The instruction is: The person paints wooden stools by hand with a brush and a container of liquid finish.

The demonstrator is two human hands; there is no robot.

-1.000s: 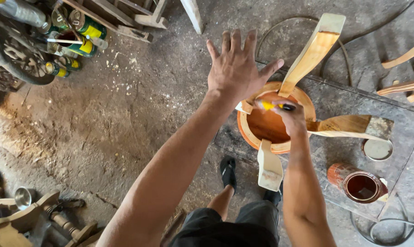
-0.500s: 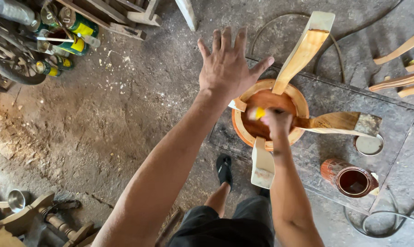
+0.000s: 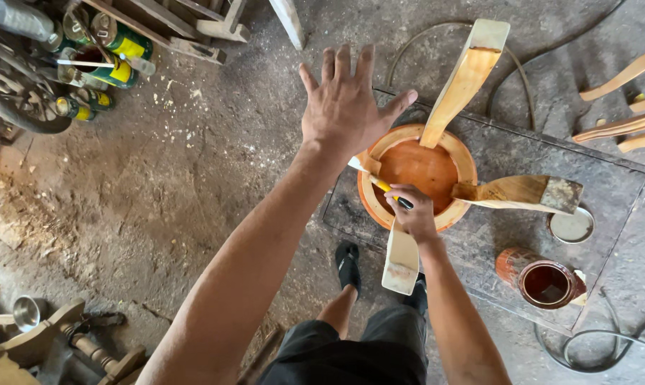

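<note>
The right hand [image 3: 413,214] holds a paintbrush [image 3: 383,187] with a yellow-and-black handle; the grip is pressed together around the handle. The bristle end lies against the near-left rim of an upturned round wooden stool [image 3: 416,171], and the bristles are partly hidden under the left hand [image 3: 347,107]. The left hand is raised above the floor with all 5 fingers spread, holding nothing; its thumb points toward the stool.

The stool rests seat-down on a dark slab bench [image 3: 615,192] laid low over the dirt floor [image 3: 194,164]. The seat underside appears reddish-brown inside a paler rim. 3 stool legs are visible: 1 rising toward the top of the view, 1 pointing right, and 1 pointing toward the person, its base hidden behind the right wrist. Whether the seat surface is wet cannot be determined.

On the bench, right of the stool, stands an open tin of dark brown stain [image 3: 543,280]; a round lid [image 3: 571,225] lies near it, partly covered by the right-pointing leg. A hose [image 3: 593,349] loops off the bench's near corner and is cut off by the frame edge.

Green-and-yellow cans [image 3: 123,57] sit at upper left beside a wheel [image 3: 16,93], only partly in view. Curved wooden chair parts [image 3: 622,100] are cut off at the right edge.
</note>
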